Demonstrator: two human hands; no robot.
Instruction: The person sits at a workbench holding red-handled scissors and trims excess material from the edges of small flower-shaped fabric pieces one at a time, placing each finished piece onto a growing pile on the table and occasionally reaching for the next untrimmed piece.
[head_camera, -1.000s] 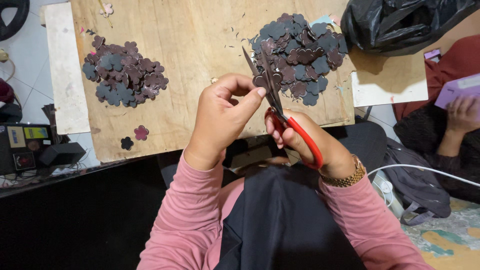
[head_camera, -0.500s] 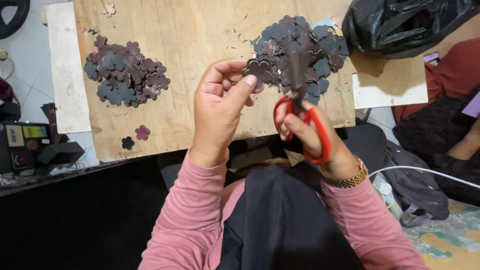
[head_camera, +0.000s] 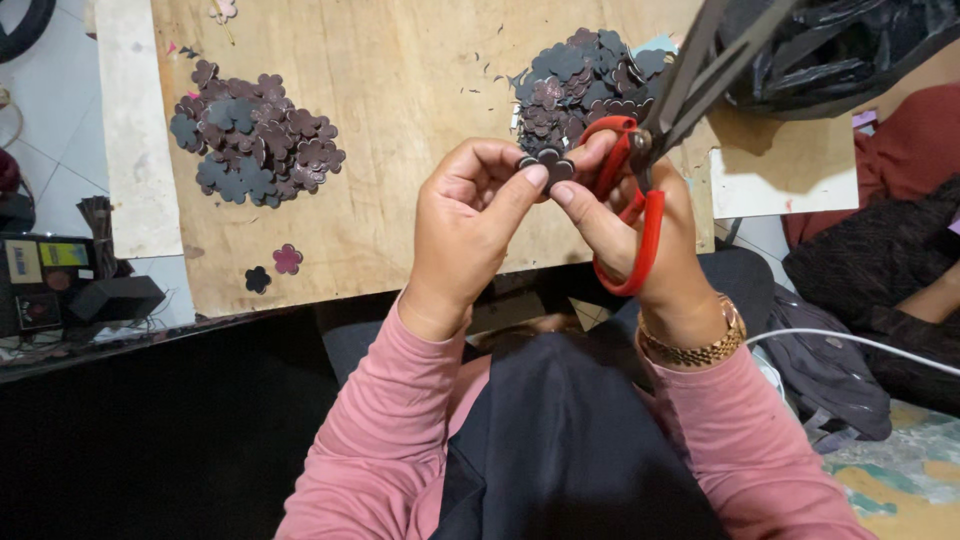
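A person's left hand (head_camera: 470, 225) and right hand (head_camera: 640, 240) pinch a dark flower cutout (head_camera: 548, 165) between fingers closed on it, above the tabletop (head_camera: 400, 130). Red-handled scissors (head_camera: 640, 190) hang from the right hand, blades pointing to one o'clock. Cutout piles lie at ten o'clock (head_camera: 250, 140) and twelve (head_camera: 585, 80).

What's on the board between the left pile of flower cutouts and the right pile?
In the head view, mostly bare wood board lies between the left pile and the right pile, with only tiny dark scraps near the right one.
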